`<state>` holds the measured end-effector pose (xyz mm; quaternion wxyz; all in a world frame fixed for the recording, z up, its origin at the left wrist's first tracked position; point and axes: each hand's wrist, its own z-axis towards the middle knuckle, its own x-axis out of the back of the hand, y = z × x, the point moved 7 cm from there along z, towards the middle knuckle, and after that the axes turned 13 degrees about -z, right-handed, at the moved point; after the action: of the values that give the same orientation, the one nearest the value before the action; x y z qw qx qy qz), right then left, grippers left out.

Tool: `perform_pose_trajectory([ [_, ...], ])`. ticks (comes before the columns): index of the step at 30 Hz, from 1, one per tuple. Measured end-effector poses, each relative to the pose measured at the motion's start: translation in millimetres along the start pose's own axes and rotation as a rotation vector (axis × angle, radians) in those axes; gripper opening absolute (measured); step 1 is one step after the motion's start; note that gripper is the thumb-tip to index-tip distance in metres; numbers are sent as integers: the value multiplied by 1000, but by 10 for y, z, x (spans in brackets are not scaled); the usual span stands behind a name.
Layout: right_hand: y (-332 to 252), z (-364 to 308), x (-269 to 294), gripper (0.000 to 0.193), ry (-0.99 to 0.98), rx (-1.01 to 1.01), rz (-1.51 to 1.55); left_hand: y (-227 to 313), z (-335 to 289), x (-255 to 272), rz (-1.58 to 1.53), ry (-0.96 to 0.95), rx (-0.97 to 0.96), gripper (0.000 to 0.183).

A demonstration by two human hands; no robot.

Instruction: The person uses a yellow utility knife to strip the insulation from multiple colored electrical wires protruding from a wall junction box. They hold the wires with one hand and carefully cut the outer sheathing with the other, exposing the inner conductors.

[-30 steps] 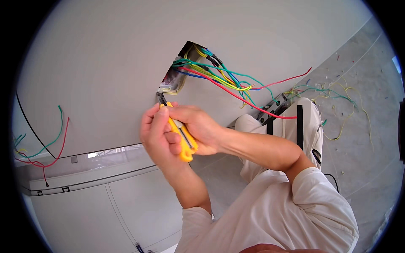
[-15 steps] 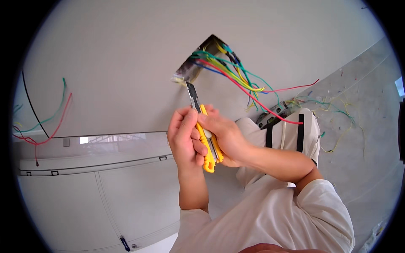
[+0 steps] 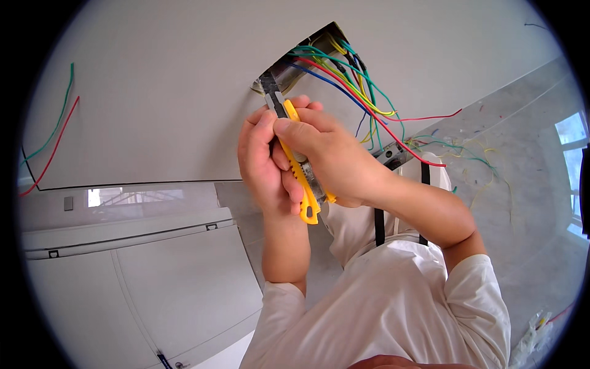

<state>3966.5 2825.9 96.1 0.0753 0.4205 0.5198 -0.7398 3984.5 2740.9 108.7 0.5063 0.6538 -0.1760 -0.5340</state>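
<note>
Both my hands grip a yellow utility knife [image 3: 306, 210] with its blade pointing up and away. My left hand [image 3: 261, 150] wraps the knife from the left, thumb near the blade. My right hand [image 3: 338, 147] closes over the handle from the right, its thumb lying along the front of the knife. The blade tip reaches the near left corner of a rectangular wall box [image 3: 289, 78] set in the white wall. Red, blue, green and yellow wires [image 3: 362, 95] spill out of the box toward the right, above my right hand.
More green and red wires [image 3: 58, 138] stick out at the left. White cabinet panels [image 3: 184, 270] stand at lower left. Wire scraps [image 3: 491, 161] lie on the grey floor at right, with a metal level-like tool [image 3: 393, 154] near my knees and a clear plastic bag [image 3: 533, 335] farther off.
The knife and both hands have moved up in the view, along with the box. The blade tip now sits over the box's near left corner, overlapping the opening.
</note>
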Motion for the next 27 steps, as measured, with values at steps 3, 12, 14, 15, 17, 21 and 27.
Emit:
perform_pose_trajectory([
  [3, -95, -28, -22, 31, 53, -87, -193, 9, -12, 10, -6, 0, -50, 27],
  [12, -144, 70, -70, 37, 174, -195, -601, -67, -48, 85, -297, 56, 25, 28],
  [14, -217, 43, -108, 37, 217, -252, -669, -84, -45, 99, -326, 30, 43, 31],
  [15, -228, 30, -108, 37, 238, -280, -699, -99, -21, 98, -334, 13, 50, 32],
  [17, -258, 64, -109, 37, 242, -247, -781, -140, 33, 89, -355, -3, 68, 32],
  [21, -202, 86, -53, 35, 228, -233, -634, -127, 45, 94, -375, 48, 43, 25],
  [27, 68, -258, 72, 33, 222, -106, -245, -196, -202, 13, -213, -23, 90, 14],
])
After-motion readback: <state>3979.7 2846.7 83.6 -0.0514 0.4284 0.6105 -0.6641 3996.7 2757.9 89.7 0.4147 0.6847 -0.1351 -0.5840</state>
